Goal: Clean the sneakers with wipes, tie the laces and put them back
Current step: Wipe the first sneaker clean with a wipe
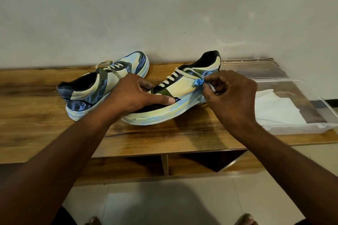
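wooden bench [54, 133] by pale wall [164, 5] | left hand [131, 95] grips sneaker [179, 93] | right hand [232, 97] pinches wipe [199, 82]

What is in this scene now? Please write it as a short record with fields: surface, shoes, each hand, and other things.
surface: wooden shelf top against a pale wall
near sneaker: tilted, laces untied
far sneaker: stands behind on the left, laces loose
left hand: grips the near sneaker at its toe
right hand: pinches a wipe, stained blue, against the near sneaker's side
clear plastic tray: at the right, holds white wipes
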Demonstrator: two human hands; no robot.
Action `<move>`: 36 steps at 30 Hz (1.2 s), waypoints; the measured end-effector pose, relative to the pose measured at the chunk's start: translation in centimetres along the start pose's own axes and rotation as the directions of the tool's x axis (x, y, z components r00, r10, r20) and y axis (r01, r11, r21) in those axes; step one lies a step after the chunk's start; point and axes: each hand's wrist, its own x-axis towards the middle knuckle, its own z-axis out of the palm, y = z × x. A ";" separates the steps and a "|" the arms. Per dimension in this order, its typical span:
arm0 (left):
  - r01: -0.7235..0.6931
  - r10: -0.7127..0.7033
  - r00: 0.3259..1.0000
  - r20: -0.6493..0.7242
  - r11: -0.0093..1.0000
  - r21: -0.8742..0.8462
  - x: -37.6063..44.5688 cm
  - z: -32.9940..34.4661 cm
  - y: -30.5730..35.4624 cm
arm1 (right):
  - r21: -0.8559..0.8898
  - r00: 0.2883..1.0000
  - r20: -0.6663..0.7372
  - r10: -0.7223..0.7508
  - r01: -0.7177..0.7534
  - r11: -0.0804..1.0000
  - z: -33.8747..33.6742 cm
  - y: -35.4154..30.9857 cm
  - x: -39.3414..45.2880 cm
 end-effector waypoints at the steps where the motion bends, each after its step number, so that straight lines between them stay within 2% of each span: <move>1: 0.008 -0.008 0.999 0.047 1.000 -0.015 0.0 -0.3 0.1 | -0.002 1.000 -0.001 -0.016 0.016 1.000 0.0 -0.3 -0.1; 4: 0.027 -0.023 0.992 0.122 0.999 -0.035 0.1 -1.0 0.1 | 0.040 0.999 0.024 -0.036 0.035 0.999 0.3 -1.0 -0.5; 12: 0.036 -0.025 0.988 0.153 0.997 -0.072 0.7 -1.1 -0.2 | 0.029 0.972 0.116 -0.206 0.204 0.979 2.9 -3.2 -2.4; 17: 0.023 -0.003 0.983 0.183 0.994 -0.108 0.7 -1.2 -0.8 | 0.021 0.952 0.173 -0.253 0.253 0.967 3.2 -3.5 -2.0; 20: 0.030 -0.010 0.986 0.164 0.992 -0.125 0.9 -1.0 -0.9 | -0.074 0.943 0.204 -0.263 0.283 0.956 2.5 -2.6 -0.7; 23: 0.033 -0.017 0.990 0.138 0.993 -0.111 1.0 -0.8 -0.9 | -0.126 0.979 0.100 -0.176 0.188 0.974 1.4 -0.8 1.2; 26: 0.025 -0.013 0.991 0.130 0.996 -0.090 1.1 -0.7 -1.1 | -0.087 0.983 0.093 -0.160 0.168 0.982 1.9 -1.1 0.7; 30: 0.030 -0.017 0.993 0.113 0.993 -0.113 1.3 -0.6 -1.3 | 0.006 0.949 0.174 -0.264 0.267 0.964 3.4 -3.4 -1.7; 33: 0.039 -0.031 0.995 0.090 0.996 -0.082 1.1 -0.4 -1.3 | 0.024 0.941 0.173 -0.291 0.291 0.956 3.4 -3.6 -1.7; 36: -0.079 0.078 0.995 -0.059 0.997 -0.007 0.6 -0.1 -1.0 | 0.037 0.958 0.142 -0.247 0.245 0.969 3.6 -3.3 -1.1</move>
